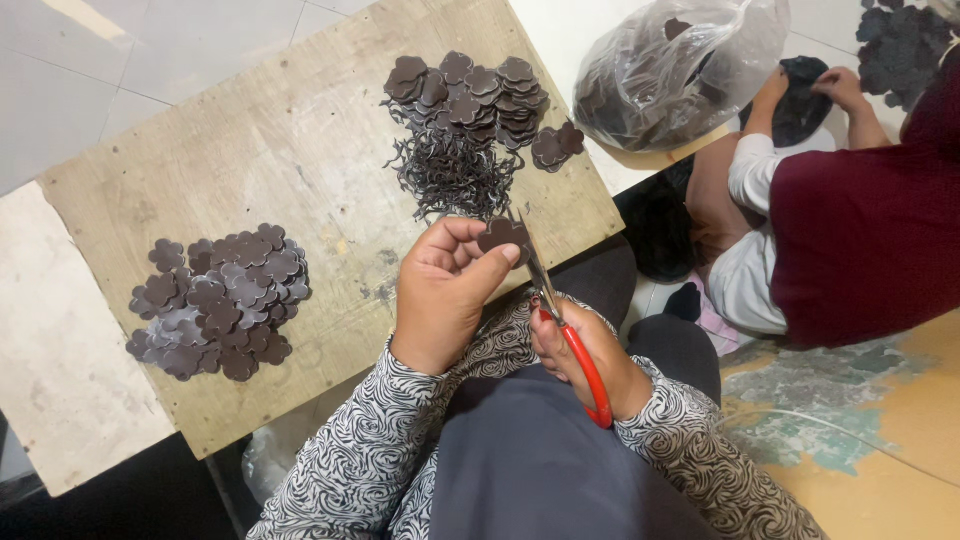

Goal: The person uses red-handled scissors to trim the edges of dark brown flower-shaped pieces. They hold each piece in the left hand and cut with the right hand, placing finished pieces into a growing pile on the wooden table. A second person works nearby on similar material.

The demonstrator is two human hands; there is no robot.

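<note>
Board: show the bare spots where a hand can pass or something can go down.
The board is bare across its far-left part, above the left pile, and between that pile and the trimmings. It is crowded at the far-right stacks and around the left hand and scissors.

One wooden board is seen. On it, two heaps of dark flower-shaped pieces are counted: one at its left, one at its far edge. One tangle of trimmings, one pair of scissors and one plastic bag are counted beside it.
</note>
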